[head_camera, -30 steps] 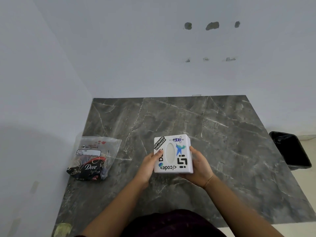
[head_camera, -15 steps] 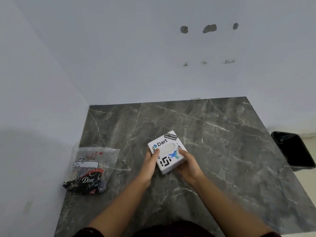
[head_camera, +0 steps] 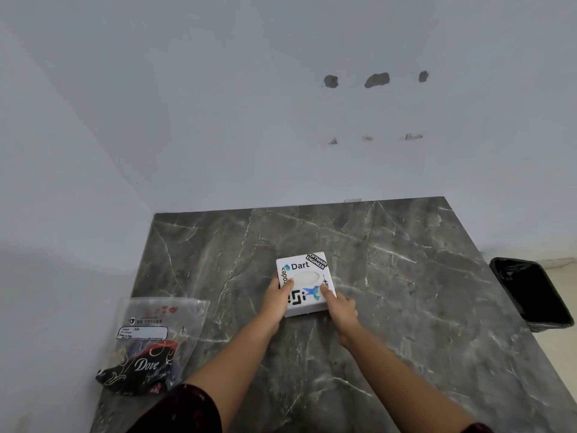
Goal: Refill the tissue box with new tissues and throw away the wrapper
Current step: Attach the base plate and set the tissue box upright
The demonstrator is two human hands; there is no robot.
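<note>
A white square tissue box with stickers and an oval slot on top lies on the dark marble table. My left hand grips its near left edge, thumb on the top face. My right hand grips its near right corner, thumb on the top too. A clear plastic tissue wrapper with a black Dove pack inside lies at the table's left edge, well apart from both hands.
A black bin with a dark liner stands on the floor beyond the table's right edge. White walls close the left and far sides of the table.
Both hands have turned the box clockwise and moved it farther from me on the table; the Dart sticker now faces the far side.
</note>
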